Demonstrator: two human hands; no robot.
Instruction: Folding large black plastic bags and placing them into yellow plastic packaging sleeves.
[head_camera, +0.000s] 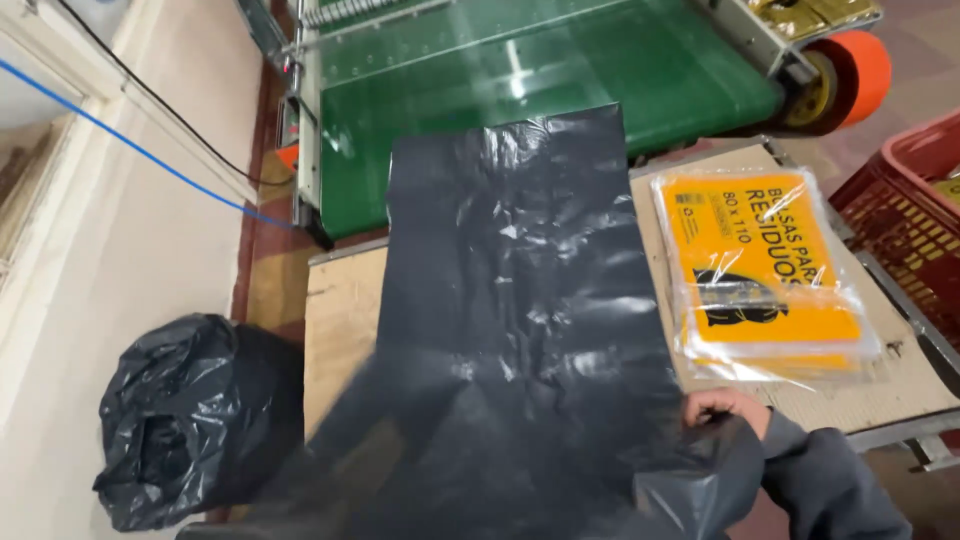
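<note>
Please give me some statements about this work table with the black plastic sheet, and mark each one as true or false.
1. The right hand grips the near right edge of the black plastic sheet. True.
2. The stack of orange packets lies left of the sheet. False: it lies to its right, on the wooden table.
3. A green conveyor belt runs beyond the far end of the table. True.
4. The stuffed black bag rests on the table. False: it sits on the floor, left of the table.
5. The crate at the right edge is blue. False: it is red.
</note>
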